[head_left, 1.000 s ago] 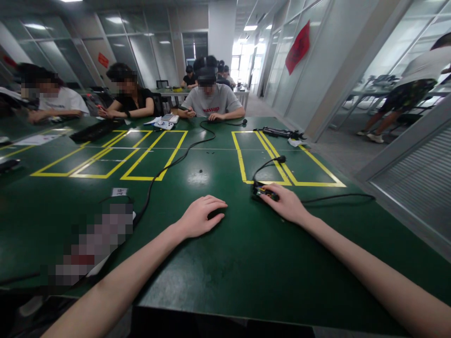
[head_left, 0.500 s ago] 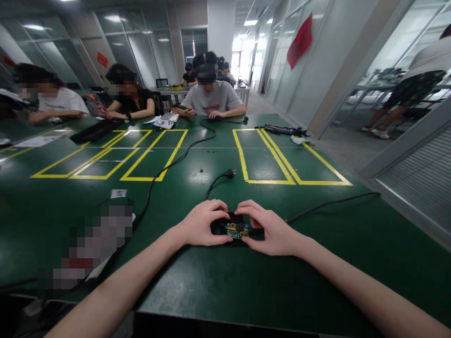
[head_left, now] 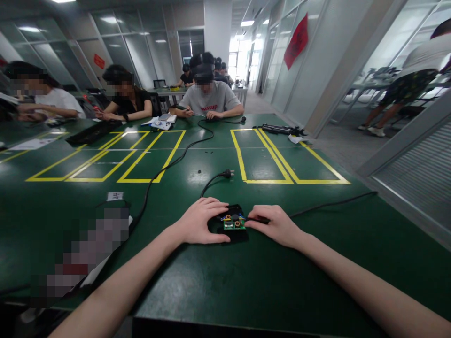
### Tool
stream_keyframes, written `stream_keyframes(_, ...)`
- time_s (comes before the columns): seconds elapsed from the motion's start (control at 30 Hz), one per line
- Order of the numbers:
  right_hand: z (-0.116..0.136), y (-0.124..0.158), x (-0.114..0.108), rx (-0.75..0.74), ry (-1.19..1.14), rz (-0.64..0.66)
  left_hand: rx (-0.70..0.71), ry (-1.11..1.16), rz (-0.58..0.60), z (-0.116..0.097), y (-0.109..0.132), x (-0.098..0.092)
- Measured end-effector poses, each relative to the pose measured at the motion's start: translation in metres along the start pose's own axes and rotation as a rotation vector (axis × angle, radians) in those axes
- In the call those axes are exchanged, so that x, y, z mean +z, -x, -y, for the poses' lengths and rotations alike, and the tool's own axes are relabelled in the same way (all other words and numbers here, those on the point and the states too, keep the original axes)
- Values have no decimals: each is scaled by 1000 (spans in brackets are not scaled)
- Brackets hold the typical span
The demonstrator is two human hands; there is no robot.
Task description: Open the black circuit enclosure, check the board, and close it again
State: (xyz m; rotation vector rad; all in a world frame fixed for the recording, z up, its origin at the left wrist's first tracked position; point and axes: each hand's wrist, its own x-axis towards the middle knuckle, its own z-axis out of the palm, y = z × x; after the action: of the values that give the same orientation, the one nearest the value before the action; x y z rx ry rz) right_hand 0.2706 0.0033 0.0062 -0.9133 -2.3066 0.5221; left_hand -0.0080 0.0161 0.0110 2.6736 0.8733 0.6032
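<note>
1. Your left fingers and thumb are curled round the near-left end of the black case, clamped on it, with the rest of your left hand resting beside it.
2. Your right fingertips lie close together on the right end of the case, where the cord leaves it. Whether they pinch the cord or only press on it cannot be told.
3. Your right hand sits just right of the case. Half a second ago it was tight against it, fingers meeting the left hand's over the top.
4. The case lies flat between your hands with its lid off, and the green circuit board shows on top. With the right hand drawn aside, more of the board is uncovered than a moment ago.
5. A second ago your right hand reached for the case well beyond where it lies now, by the yellow tape, while your left lay idle. So I judge the fetching done and close work on the board possible.
6. The plug lies beyond the case, its lead curving back behind your left hand; it came along with the case.
7. The cord trails away right of the case across the green table.
</note>
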Motion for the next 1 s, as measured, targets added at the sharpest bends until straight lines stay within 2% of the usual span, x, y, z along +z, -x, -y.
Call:
stream_keyframes(0.27, -5, -4, 10, 38, 80, -55, -65, -61, 7, 2, 0, -2)
stream_keyframes(0.53, -7, -5, 12, -15, 143, -66, -156, -103, 37, 1, -4, -1)
stream_keyframes(0.73, -7, -5, 13, -43, 151, -77, -151, -88, 63, 7, -4, 2)
stream_keyframes(0.83, -7, -6, 13, -88, 153, -34, -171, -100, 46, 10, -2, 4)
stream_keyframes(1.0, -7, -8, 14, -65, 175, -16, -75, -45, -22, 8, -1, 1)
